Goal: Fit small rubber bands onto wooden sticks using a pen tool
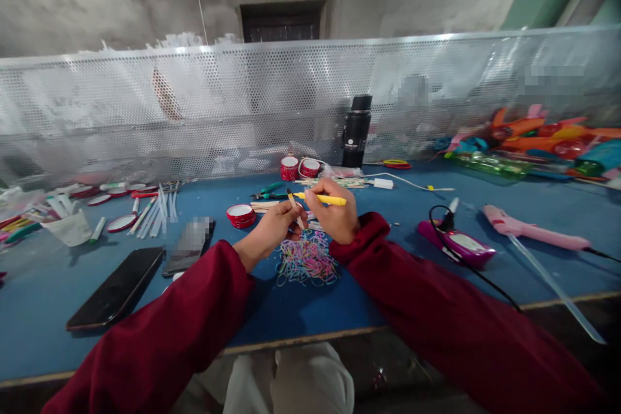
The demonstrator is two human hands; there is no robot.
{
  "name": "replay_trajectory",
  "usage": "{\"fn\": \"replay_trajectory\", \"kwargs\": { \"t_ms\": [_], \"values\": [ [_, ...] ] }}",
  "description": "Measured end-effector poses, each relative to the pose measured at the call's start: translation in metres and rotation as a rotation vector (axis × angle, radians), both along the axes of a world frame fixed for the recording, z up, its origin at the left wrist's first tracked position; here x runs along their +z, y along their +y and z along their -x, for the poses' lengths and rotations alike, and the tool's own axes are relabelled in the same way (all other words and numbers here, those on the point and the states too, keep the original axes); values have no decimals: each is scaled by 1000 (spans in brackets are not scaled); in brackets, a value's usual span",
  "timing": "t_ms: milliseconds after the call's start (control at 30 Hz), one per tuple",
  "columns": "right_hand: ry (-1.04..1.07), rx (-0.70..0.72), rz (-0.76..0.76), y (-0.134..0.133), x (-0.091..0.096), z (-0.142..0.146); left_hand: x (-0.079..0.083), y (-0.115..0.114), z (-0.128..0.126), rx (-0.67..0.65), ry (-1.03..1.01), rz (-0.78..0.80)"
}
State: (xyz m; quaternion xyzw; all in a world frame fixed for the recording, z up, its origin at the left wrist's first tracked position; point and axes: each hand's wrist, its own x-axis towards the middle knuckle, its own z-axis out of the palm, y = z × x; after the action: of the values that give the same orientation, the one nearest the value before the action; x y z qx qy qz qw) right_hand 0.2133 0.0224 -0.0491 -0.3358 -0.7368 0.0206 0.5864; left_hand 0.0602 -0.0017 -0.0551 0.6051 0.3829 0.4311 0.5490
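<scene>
1. Maroon sleeves [194, 310] reach in from both lower corners over the blue surface [264, 323].
2. Left hand [272, 228]: fingers pinched on a pale flat stick [292, 200], its long axis running away from the camera, leaning slightly left, dark end farthest.
3. Right hand [334, 213]: fingers clamped around a yellow pen [332, 199], lying nearly level crosswise, tip pointing left at the stick's dark end; whether they touch, I cannot tell.
4. Loose coloured bands [308, 262] lie heaped just below both hands.

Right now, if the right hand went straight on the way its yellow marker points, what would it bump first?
Probably the flat pale wooden stick in the left hand; depth is hard to judge.
</scene>
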Motion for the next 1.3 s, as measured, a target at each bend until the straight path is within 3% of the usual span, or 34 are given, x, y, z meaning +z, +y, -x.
{"fn": "replay_trajectory", "kwargs": {
  "t_ms": [1300],
  "values": [
    [5,-1,14,1,0,0,2,-2,-1,3,-4,27]
  ]
}}
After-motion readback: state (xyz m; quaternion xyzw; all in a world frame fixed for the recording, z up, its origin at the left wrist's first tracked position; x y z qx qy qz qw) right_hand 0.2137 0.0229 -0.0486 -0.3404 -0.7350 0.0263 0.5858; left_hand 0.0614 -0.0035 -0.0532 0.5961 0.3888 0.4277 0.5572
